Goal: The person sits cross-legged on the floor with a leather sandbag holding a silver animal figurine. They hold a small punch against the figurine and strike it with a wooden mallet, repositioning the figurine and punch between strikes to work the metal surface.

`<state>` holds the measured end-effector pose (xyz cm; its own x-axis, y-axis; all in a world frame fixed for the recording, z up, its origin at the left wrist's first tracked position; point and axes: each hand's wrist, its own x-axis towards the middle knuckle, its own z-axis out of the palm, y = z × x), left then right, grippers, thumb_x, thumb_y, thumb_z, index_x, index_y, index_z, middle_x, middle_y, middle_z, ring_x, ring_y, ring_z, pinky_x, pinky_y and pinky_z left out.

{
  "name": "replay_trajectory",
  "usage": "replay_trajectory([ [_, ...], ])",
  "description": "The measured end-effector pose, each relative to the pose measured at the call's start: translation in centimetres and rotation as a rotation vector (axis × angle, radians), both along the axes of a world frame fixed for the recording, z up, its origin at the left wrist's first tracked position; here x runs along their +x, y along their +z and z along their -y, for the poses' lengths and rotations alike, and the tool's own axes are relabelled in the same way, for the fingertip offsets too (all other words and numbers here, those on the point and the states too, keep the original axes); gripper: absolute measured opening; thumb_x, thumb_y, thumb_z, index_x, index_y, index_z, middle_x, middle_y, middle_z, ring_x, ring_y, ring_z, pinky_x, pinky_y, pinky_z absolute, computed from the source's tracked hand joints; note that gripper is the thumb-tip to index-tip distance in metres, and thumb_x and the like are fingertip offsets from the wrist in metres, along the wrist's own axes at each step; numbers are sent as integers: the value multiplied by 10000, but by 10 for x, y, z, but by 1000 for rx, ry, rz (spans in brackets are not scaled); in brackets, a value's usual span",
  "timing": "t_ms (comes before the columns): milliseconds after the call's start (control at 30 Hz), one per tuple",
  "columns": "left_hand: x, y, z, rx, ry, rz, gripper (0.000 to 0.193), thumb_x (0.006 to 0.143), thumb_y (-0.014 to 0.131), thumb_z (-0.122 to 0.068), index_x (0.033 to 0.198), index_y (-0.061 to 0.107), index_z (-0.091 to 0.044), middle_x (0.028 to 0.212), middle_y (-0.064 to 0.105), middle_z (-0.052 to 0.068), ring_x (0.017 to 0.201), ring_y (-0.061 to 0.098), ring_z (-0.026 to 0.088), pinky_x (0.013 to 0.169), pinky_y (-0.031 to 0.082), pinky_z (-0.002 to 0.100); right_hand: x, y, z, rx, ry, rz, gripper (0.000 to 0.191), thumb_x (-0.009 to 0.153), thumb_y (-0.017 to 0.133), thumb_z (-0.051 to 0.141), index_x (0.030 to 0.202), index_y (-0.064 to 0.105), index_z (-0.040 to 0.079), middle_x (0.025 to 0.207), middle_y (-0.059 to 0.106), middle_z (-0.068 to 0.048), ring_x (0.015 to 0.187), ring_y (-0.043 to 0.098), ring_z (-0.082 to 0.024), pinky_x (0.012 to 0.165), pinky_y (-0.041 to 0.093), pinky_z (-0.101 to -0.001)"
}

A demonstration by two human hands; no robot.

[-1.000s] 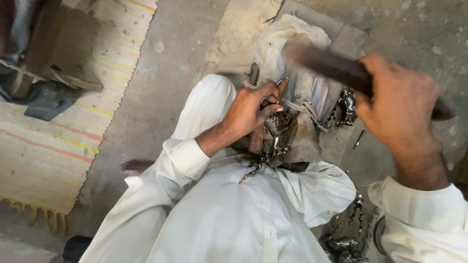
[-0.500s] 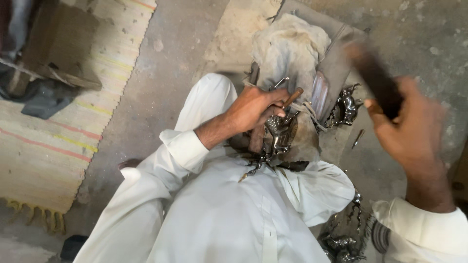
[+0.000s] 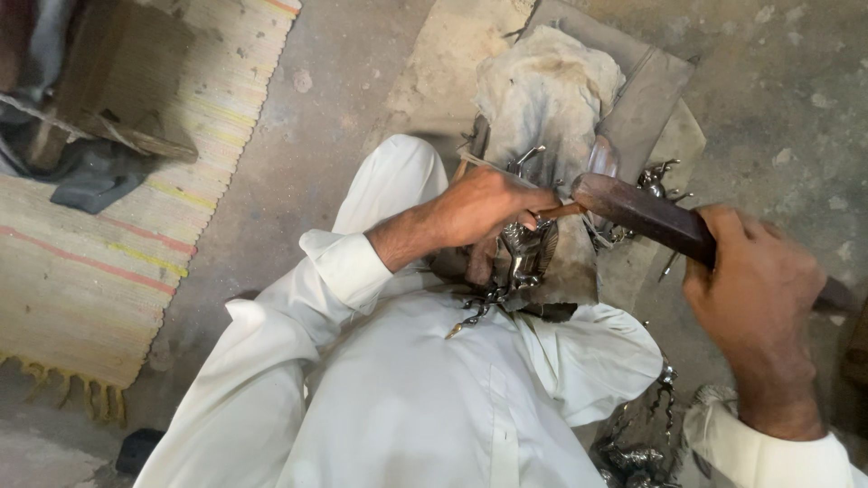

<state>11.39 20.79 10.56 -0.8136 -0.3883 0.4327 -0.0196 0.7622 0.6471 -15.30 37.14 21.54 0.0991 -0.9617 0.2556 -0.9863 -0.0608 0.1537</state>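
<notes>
My left hand [image 3: 484, 210] grips a thin punch-like tool [image 3: 558, 211] and presses it over a shiny silver metal ornament [image 3: 524, 255] lying on a worn block wrapped in dirty cloth [image 3: 547, 86]. A dark wooden mallet [image 3: 644, 215] is held in my right hand [image 3: 755, 298], and its head rests against the end of the thin tool. I sit in white clothes [image 3: 416, 398] with the block between my knees.
More shiny metal pieces lie right of the block [image 3: 660, 176] and by my right knee [image 3: 637, 447]. A striped woven mat [image 3: 99, 271] covers the floor at left, with a wooden box [image 3: 117, 81] and dark cloth on it. Bare concrete floor [image 3: 778, 99] surrounds the block.
My right hand swung the mallet up and to the right, then brought it back down onto the tool's end. My left hand stayed on the ornament.
</notes>
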Motion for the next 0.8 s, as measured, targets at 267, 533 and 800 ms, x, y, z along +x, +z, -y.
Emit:
replay_trajectory([
  [267, 5, -3, 0, 124, 129, -30, 265, 976, 704, -240, 1151, 583, -83, 827, 735, 115, 767, 730, 348, 652, 543, 453, -3, -6, -5, -75, -255, 627, 337, 978, 789, 178, 1182, 592, -4, 878, 661, -180, 744, 680, -329, 716, 518, -448],
  [533, 4, -2, -4, 132, 164, -50, 230, 938, 740, -164, 1104, 605, -80, 855, 748, 109, 797, 765, 308, 677, 562, 424, 4, 10, 23, -9, -32, 48, 381, 848, 797, 120, 1215, 699, 134, 949, 707, -132, 843, 698, -343, 751, 527, -442],
  [800, 9, -3, -18, 220, 317, -182, 275, 898, 806, -104, 1055, 596, -23, 959, 762, 146, 897, 759, 323, 724, 592, 392, 32, 41, 53, 70, 18, -45, 393, 735, 823, 128, 1101, 680, 137, 914, 706, -94, 796, 698, -328, 714, 513, -438],
])
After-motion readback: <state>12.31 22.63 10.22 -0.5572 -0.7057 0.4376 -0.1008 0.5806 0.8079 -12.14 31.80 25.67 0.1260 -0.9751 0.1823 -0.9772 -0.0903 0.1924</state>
